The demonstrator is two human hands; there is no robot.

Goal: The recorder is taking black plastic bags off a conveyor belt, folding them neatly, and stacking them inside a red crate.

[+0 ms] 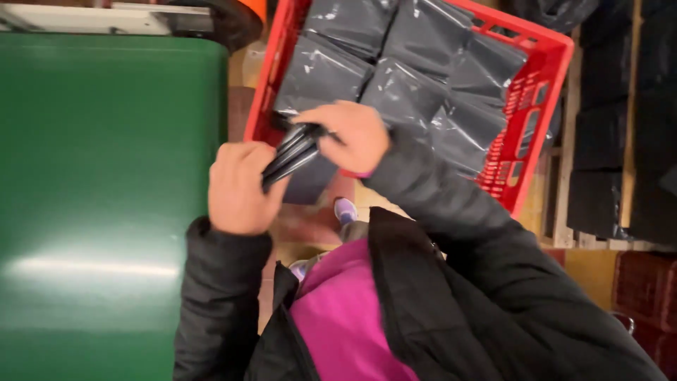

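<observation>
Both hands on a thin stack of dark mailer bags, edge-on, above the crate's near corner.

Left hand [236,189] is fisted around the lower end of the bags [290,156]; right hand [351,134] pinches the upper end, fingers curled tight. To do this well, I'd say: keep the left grip firm and the edges squared so single bags don't slip. Behind: red crate [539,85] full of the same bags. Green belt [106,176] to the left.

Both hands are gripping a dark grey plastic mailer bag [293,159], the left hand [236,187] and right hand [352,134] pinching its folded edge beside a red crate [539,92] holding more grey bags [402,63]
</observation>
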